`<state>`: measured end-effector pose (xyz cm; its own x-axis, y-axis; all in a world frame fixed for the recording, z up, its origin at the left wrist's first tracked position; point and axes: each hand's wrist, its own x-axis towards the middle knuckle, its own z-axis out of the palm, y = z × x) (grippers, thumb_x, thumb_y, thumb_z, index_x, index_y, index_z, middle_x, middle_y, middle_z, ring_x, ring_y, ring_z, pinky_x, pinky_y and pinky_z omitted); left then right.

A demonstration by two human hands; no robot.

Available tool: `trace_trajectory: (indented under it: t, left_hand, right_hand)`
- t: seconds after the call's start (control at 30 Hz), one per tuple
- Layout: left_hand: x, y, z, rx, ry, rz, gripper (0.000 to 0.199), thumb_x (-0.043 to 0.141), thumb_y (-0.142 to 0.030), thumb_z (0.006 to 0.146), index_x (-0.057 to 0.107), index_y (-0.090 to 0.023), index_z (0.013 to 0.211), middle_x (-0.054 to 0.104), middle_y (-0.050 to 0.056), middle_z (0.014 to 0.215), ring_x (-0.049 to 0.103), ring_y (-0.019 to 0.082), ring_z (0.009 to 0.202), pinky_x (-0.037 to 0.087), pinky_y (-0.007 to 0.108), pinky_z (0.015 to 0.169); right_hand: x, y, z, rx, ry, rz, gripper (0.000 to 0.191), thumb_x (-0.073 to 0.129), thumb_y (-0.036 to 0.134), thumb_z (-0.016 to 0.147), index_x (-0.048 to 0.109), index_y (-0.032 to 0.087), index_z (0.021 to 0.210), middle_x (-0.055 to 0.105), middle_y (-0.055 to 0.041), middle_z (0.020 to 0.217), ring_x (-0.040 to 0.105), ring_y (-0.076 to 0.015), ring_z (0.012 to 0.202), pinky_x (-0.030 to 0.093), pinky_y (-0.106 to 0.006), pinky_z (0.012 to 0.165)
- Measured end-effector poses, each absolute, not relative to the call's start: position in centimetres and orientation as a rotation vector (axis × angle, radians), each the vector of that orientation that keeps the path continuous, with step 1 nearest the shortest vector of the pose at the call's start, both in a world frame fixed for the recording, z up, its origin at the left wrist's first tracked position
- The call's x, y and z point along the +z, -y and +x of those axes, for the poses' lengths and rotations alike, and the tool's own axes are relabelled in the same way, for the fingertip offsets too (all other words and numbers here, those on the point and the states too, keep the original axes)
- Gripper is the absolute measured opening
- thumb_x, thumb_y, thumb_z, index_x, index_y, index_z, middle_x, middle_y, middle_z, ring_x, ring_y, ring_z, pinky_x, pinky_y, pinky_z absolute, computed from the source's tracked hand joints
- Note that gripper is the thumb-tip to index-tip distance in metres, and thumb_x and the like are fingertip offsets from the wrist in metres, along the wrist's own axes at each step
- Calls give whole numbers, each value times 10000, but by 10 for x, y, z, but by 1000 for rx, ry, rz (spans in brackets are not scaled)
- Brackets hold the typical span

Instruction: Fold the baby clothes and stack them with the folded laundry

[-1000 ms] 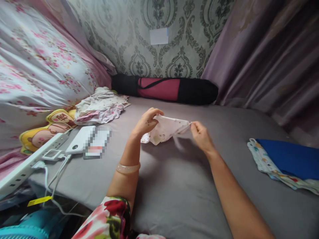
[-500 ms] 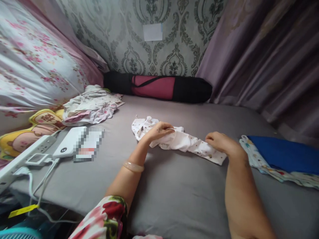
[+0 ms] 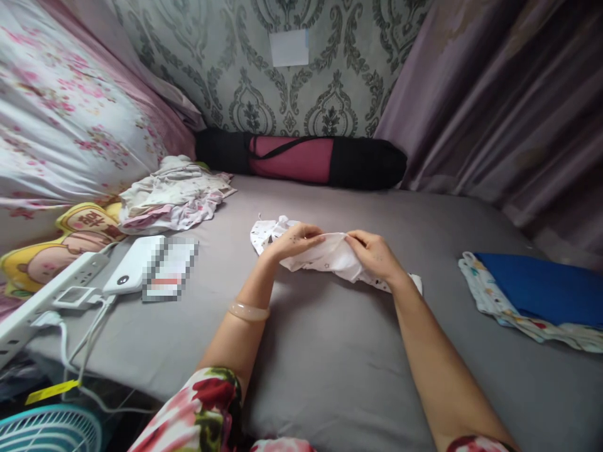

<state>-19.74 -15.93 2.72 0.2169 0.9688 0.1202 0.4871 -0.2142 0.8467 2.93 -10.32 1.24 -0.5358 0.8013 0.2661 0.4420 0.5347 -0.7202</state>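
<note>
A small white garment point(image 3: 325, 260) with scattered dark prints lies on the grey bed sheet point(image 3: 320, 364), its middle part lifted slightly. My left hand point(image 3: 299, 240) pinches its upper edge near the centre. To the right, my right hand point(image 3: 374, 251) pinches the same edge, and the cloth is stretched between the two hands. One end of the garment lies left of my left hand, with a thin tie sticking up. The other end shows beyond my right wrist. Parts of the cloth are hidden under both hands.
A rumpled clothes pile point(image 3: 176, 194) sits at the back left. Nearer are a white power bank point(image 3: 136, 267), a power strip point(image 3: 51, 301) with cables and a yellow cushion point(image 3: 85, 245). Folded blue cloth point(image 3: 541, 289) lies right. A long black-and-red bag point(image 3: 292, 160) rests along the wall.
My right hand has moved left from the garment's right end to its upper edge near my left hand. The edge between them is now lifted and stretched. The view has shifted slightly.
</note>
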Motion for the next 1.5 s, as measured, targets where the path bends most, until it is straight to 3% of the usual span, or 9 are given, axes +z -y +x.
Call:
trace_trajectory:
  t: [0.17, 0.4, 0.6, 0.67, 0.83, 1.03, 1.3, 1.5]
  left_hand:
    - [37, 168, -226, 1007, -1503, 1676, 363, 663, -424, 798, 681, -160, 1047, 693, 59, 962, 616, 155, 827, 473, 226, 648]
    - [55, 181, -241, 862, -1521, 1788, 239, 638, -385, 803, 688, -152, 826, 601, 5, 722, 506, 105, 648, 387, 210, 578]
    - [49, 176, -232, 633, -1569, 2094, 196, 690, -315, 728, 730, -236, 904, 593, 27, 858, 535, 179, 851, 434, 256, 728]
    - [41, 172, -233, 645, -1615, 2126, 212, 658, -258, 734, 727, -235, 932, 587, 23, 830, 530, 178, 839, 430, 262, 736]
    - [23, 163, -237, 704, -1608, 1888, 238, 574, -246, 770, 705, -175, 957, 592, -5, 736, 491, 117, 619, 386, 226, 586]
    - [25, 164, -236, 865, -1602, 1871, 212, 644, -314, 748, 732, -189, 895, 593, 6, 791, 537, 143, 737, 416, 246, 672]
    - [37, 170, -237, 1069, -1591, 1863, 162, 689, -349, 765, 752, -207, 811, 527, 6, 796, 506, 127, 724, 450, 283, 739]
    - [34, 172, -238, 992, -1572, 1844, 224, 695, -349, 768, 756, -245, 956, 468, 6, 844, 525, 122, 713, 482, 263, 672]
  right_hand:
    - [13, 93, 42, 660, 2091, -1165, 317, 484, 372, 909, 731, 185, 979, 746, -66, 933, 655, -214, 862, 458, -305, 771]
    - [6, 89, 44, 655, 2007, -1289, 303, 509, 375, 866, 741, 188, 919, 750, -73, 896, 662, -221, 824, 463, -309, 747]
    - [1, 85, 47, 695, 1955, -1290, 314, 518, 400, 851, 741, 184, 900, 750, -79, 908, 670, -234, 845, 471, -317, 750]
    - [1, 84, 48, 713, 1946, -1279, 318, 522, 408, 850, 741, 182, 899, 751, -78, 903, 671, -234, 839, 472, -314, 735]
    - [4, 84, 51, 739, 1954, -1259, 318, 526, 408, 851, 740, 178, 896, 751, -70, 892, 669, -225, 823, 468, -303, 717]
    - [7, 84, 53, 748, 1971, -1249, 336, 524, 421, 852, 740, 168, 899, 748, -74, 887, 665, -223, 812, 466, -303, 721]
    - [12, 84, 57, 771, 1945, -1234, 339, 540, 430, 841, 732, 156, 902, 742, -76, 870, 661, -221, 804, 464, -303, 707]
    - [16, 87, 56, 829, 1918, -1233, 355, 548, 447, 832, 728, 149, 895, 738, -76, 856, 657, -220, 793, 470, -301, 698]
